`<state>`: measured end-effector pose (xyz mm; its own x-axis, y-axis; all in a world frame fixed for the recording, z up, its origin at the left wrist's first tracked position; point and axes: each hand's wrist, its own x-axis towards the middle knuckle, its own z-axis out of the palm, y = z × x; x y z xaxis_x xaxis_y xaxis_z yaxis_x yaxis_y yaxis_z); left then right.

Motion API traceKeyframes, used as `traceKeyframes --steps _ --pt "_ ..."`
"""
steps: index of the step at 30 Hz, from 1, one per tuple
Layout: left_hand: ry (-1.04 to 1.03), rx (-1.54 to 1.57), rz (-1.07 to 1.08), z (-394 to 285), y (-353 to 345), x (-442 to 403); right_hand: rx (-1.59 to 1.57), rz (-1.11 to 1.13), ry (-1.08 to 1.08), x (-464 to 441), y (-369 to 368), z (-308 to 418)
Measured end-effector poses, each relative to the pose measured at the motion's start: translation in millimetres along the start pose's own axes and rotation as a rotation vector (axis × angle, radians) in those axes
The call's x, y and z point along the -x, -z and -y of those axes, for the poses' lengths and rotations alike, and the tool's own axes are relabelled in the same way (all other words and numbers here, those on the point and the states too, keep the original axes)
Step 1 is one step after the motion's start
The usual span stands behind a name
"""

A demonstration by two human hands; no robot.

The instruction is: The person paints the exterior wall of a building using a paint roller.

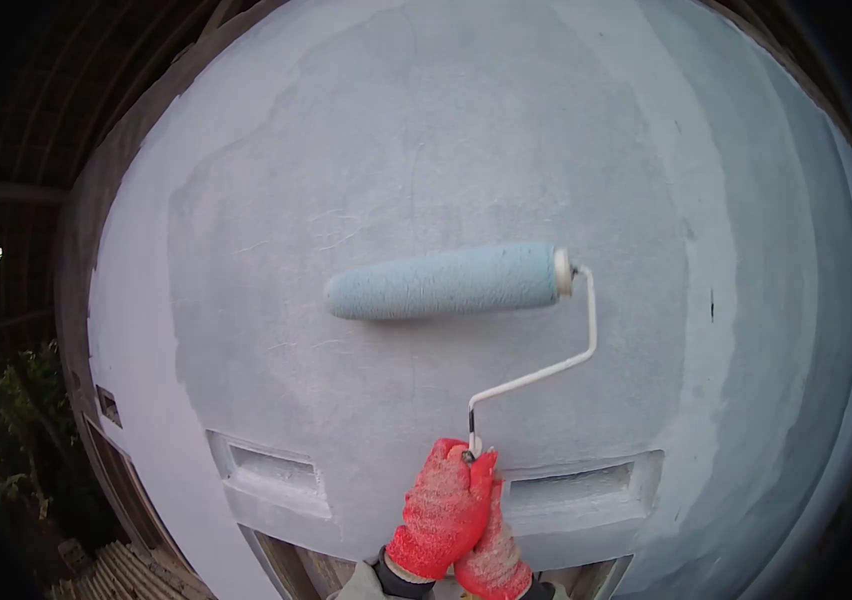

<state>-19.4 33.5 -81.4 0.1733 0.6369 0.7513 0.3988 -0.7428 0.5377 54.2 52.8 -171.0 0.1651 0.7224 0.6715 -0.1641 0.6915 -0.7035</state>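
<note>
A paint roller (446,280) with a pale blue sleeve lies almost level against the wall (426,130). From its right end a bent white wire frame (536,375) runs down to the handle. Both hands wear dusty red gloves and are closed around that handle, which they mostly hide. My left hand (441,515) is higher, just below where the wire enters the grip. Lower and to the right, my right hand (494,562) wraps the handle partly behind the left.
Two recessed vent openings (271,468) (576,490) flank my hands, above wooden frames (291,565). Wet-looking grey-blue patches meet paler bands on the wall. Dark roof timbers (26,190) and plants (21,420) are at left, above corrugated roofing (121,575).
</note>
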Motion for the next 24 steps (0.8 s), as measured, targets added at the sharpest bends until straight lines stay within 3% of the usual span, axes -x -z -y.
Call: traceKeyframes --steps 3,5,7,8,9,11,13,15,16,21,24 --pt "-0.115 -0.05 0.036 -37.8 -4.0 -28.9 0.136 -0.078 0.129 -22.1 26.8 35.4" --pt "-0.21 -0.083 0.039 -56.2 -9.6 -46.6 0.382 -0.103 0.335 -42.2 45.1 66.3" --pt "-0.611 -0.122 -0.081 -70.6 -14.0 -63.6 0.641 -0.17 0.597 -68.4 64.7 100.9" --pt "-0.475 0.078 -0.102 -83.6 -19.3 -64.9 0.737 -0.237 0.708 -81.8 71.9 123.7" --pt "-0.477 0.082 -0.104 -87.1 -22.3 -63.8 0.831 -0.304 0.819 -93.2 76.2 150.6" --pt "-0.493 0.159 -0.151 -90.6 -28.0 -61.3 0.666 -0.297 0.677 -106.4 75.3 212.6" --pt "-0.412 0.198 -0.089 -89.9 -33.6 -49.2 0.642 -0.347 0.725 -150.9 102.1 256.0" --pt "-0.396 0.204 -0.049 -82.3 -43.7 -37.6 0.839 -0.515 0.763 -182.3 111.8 312.5" --pt "-0.376 0.21 -0.056 -79.6 -48.5 -31.8 1.113 -0.517 0.978 -217.8 142.2 337.8" --pt "-0.343 0.13 -0.12 -76.6 -57.7 -2.9 1.107 -0.492 0.758 -279.5 162.2 434.2" --pt "-0.416 0.284 -0.152 -66.1 -65.3 3.4 1.106 -0.431 0.682 -310.9 175.7 470.5"
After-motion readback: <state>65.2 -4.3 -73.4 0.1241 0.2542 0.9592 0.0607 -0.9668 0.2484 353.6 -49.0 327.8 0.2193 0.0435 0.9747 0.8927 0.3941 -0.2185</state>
